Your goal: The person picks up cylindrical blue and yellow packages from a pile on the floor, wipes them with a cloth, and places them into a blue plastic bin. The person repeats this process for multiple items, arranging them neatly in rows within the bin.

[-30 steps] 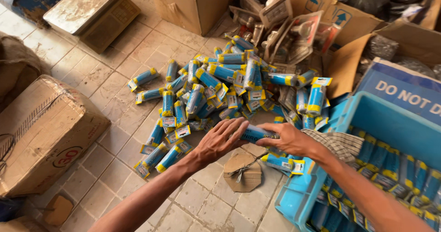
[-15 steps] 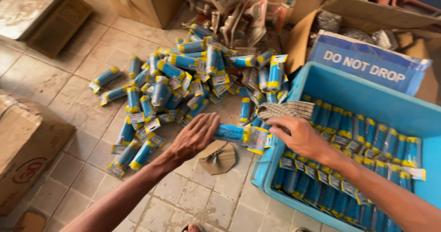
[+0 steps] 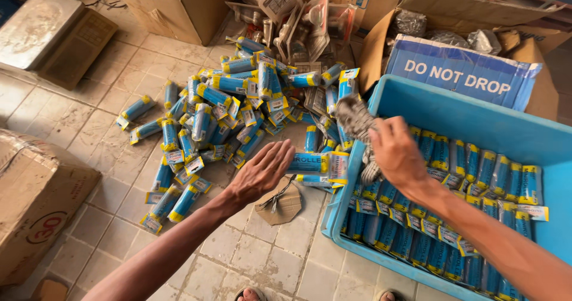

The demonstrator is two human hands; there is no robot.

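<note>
Packets in blue and yellow lie heaped on the tiled floor in the middle of the frame, right of a brown box at lower left. The left hand, fingers flat and released, touches one packet at centre. Further right, the right hand grips a grey cloth over the blue crate of packed rows.

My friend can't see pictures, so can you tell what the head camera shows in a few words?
A person's left hand, open with fingers together, touches a blue packaged roll beside a blue plastic crate holding rows of the same rolls. The right hand is over the crate's edge by a grey rag. More rolls lie in a loose pile on the tiled floor, with cardboard boxes around.
</note>
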